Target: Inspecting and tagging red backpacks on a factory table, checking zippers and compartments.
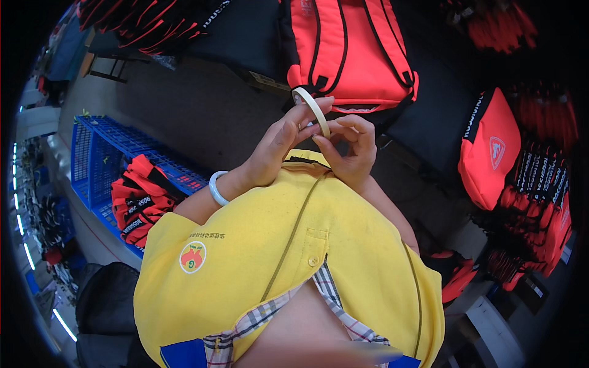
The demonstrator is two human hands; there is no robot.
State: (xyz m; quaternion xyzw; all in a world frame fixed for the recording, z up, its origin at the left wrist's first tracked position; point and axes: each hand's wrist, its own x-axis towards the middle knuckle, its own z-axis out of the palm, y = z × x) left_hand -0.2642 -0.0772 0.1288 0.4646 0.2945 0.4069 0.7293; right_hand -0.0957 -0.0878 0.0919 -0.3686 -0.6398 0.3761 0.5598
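Note:
A narrow roll of cream-coloured tape [317, 113] is held upright between my two hands, in front of my chest. My left hand [276, 142], with a pale bangle on its wrist, has its fingers around and partly inside the ring. Thumb and fingertips of my right hand [353, 147] pinch at the roll's lower edge; any loose tape end is too small to make out. Just beyond the hands lies a red backpack [356, 61] with black-edged shoulder straps, its strap side up on a dark table [245, 46]. Neither hand visibly grips the backpack.
Left of me, a blue plastic crate [92, 165] holds red and black bags [144, 199]. More red bags [135, 24] lie at the far left of the table. To the right are a red bag piece [491, 153] and stacked bags [540, 214]. A black chair [107, 300] stands lower left.

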